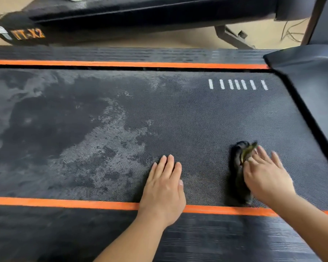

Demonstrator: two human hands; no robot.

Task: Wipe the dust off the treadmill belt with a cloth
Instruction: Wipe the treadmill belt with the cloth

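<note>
The dark textured treadmill belt [121,114] fills the view. Pale grey dust patches cover its left and middle parts; the right part looks darker and cleaner. A crumpled dark cloth [239,163] with a yellowish edge lies on the belt near the front right. My right hand [267,174] presses flat on the cloth with straight fingers, covering its right side. Palm down on the belt, my left hand [165,188] rests with its fingers straight, its heel over the near orange stripe.
Orange stripes [64,202] run along both side rails of the deck. The motor cover [311,76] rises at the right end. A second black treadmill [121,17] lies beyond on the floor, with cables [292,33] at the back right.
</note>
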